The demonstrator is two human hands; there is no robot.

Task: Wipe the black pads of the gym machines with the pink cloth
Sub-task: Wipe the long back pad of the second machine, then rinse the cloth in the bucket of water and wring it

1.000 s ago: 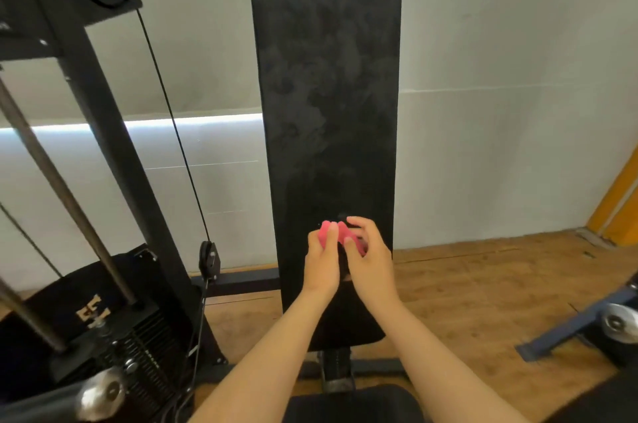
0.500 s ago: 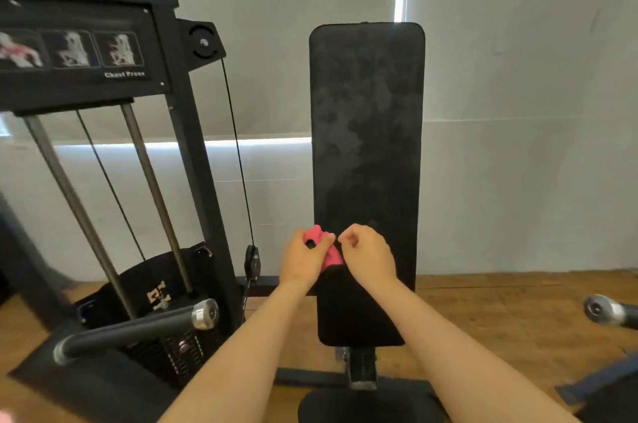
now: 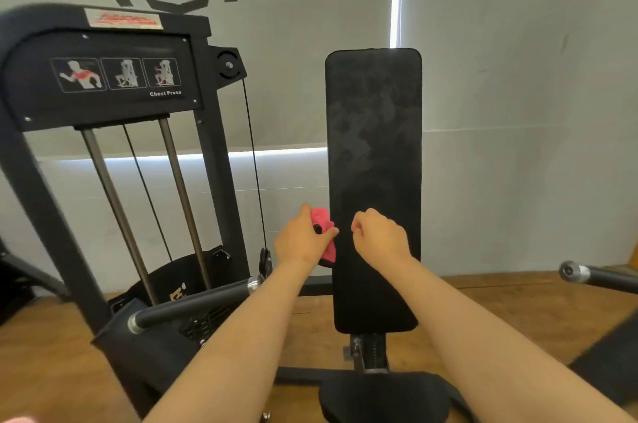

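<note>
Head view: the left hand (image 3: 298, 243) holds the pink cloth (image 3: 322, 220) in its grip at the left edge of the black pad (image 3: 374, 132). The right hand (image 3: 379, 236), its grip curled and empty, hovers before the pad.

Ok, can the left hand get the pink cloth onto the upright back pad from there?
Probably yes. The left hand grips the pink cloth at the left edge of the back pad, nothing between. Only the right hand, in front of the pad, might need to move aside.
</note>
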